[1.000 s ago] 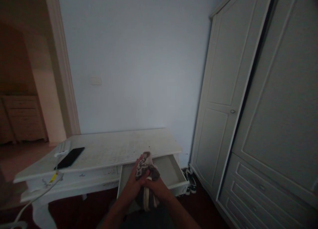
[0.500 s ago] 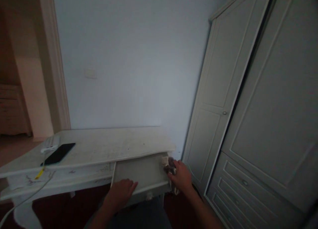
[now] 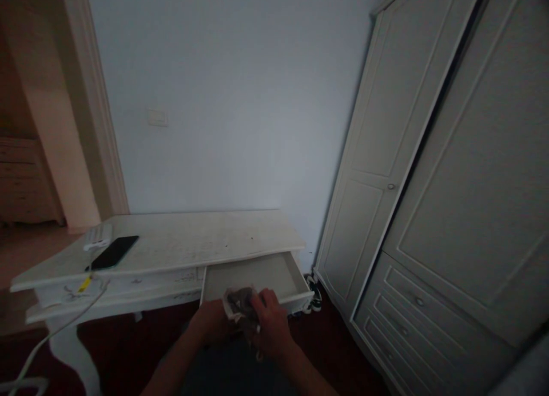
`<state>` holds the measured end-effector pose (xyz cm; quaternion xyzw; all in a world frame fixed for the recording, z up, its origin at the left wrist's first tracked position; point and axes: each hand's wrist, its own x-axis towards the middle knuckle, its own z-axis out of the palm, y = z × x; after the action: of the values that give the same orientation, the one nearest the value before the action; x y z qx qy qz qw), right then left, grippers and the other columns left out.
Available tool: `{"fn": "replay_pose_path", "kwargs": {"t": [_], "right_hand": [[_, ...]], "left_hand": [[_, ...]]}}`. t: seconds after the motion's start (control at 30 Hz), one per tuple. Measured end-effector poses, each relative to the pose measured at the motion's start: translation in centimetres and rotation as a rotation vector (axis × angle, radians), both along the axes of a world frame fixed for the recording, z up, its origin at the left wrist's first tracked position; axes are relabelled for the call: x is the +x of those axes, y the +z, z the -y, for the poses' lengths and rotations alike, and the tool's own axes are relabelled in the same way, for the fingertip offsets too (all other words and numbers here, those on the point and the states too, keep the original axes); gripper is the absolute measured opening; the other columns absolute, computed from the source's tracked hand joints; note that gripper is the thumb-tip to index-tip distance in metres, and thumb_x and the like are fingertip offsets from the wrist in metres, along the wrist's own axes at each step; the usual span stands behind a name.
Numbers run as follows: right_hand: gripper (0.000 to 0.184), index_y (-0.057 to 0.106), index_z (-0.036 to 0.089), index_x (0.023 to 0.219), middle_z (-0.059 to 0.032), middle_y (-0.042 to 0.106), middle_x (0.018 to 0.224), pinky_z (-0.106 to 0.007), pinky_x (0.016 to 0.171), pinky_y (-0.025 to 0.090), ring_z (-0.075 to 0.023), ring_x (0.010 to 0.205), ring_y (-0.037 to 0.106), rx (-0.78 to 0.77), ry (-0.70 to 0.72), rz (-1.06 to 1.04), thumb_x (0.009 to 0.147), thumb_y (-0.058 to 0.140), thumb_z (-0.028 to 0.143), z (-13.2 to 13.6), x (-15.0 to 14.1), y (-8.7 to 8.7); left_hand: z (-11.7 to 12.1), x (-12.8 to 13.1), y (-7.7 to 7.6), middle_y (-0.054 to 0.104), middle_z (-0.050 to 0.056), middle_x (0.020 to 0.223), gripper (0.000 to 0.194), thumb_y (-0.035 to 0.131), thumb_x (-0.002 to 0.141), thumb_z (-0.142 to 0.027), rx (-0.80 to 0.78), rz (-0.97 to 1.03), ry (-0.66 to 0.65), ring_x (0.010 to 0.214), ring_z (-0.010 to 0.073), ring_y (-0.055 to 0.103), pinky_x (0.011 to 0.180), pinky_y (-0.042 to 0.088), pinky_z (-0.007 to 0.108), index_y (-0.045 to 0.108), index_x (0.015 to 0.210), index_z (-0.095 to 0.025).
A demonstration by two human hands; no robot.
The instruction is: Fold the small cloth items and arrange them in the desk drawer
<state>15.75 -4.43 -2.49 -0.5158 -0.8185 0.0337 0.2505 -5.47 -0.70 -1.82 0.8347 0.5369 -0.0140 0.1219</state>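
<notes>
A crumpled grey-and-white cloth (image 3: 241, 304) is bunched in my right hand (image 3: 271, 321), whose fingers are closed on it from the right. Against the cloth's left side is my left hand (image 3: 211, 320); its fingers are hidden, so I cannot tell whether they grip it. Both hands are close together at the front edge of a pulled-out drawer (image 3: 274, 273). The drawer belongs to a white desk (image 3: 193, 230) with a worn, scuffed top. Some of the drawer's front is covered by my hands and the cloth.
A dark phone (image 3: 114, 253) lies on the desk's left end beside a white power strip (image 3: 98, 236). A white cable (image 3: 64, 324) with a yellow tag hangs down there. Shoes (image 3: 315, 293) stand on the floor by the desk's right end. A tall wardrobe (image 3: 364, 213) bounds the right side.
My right hand has carried the cloth from the drawer's right side leftward to its front. The left hand now meets the cloth. The view has shifted slightly, showing the shoes.
</notes>
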Motion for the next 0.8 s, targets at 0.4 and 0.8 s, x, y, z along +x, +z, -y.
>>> {"fn": "replay_pose_path", "kwargs": {"t": [0.4,0.8], "right_hand": [[0.056,0.063,0.030,0.135,-0.0084,0.070,0.126,-0.038,0.096,0.054,-0.0319,0.121,0.066,0.024,-0.485,-0.257,0.079,0.068,0.030,0.1,8.9,-9.7],[0.040,0.063,0.022,0.119,-0.0135,0.066,0.112,-0.042,0.094,0.051,-0.0332,0.108,0.063,0.220,-0.629,-0.423,0.088,0.059,0.047,-1.5,17.0,-2.0]], "left_hand": [[-0.2,-0.2,-1.2,0.074,0.020,0.119,0.059,0.044,0.095,-0.061,0.060,-0.093,0.026,0.113,0.0373,0.070,0.099,0.052,0.047,0.076,0.115,-0.016],[-0.1,-0.3,-0.8,0.073,0.019,0.121,0.054,0.045,0.098,-0.058,0.051,-0.108,0.000,0.114,0.0354,0.070,0.100,0.052,0.045,0.075,0.114,-0.016]]}}
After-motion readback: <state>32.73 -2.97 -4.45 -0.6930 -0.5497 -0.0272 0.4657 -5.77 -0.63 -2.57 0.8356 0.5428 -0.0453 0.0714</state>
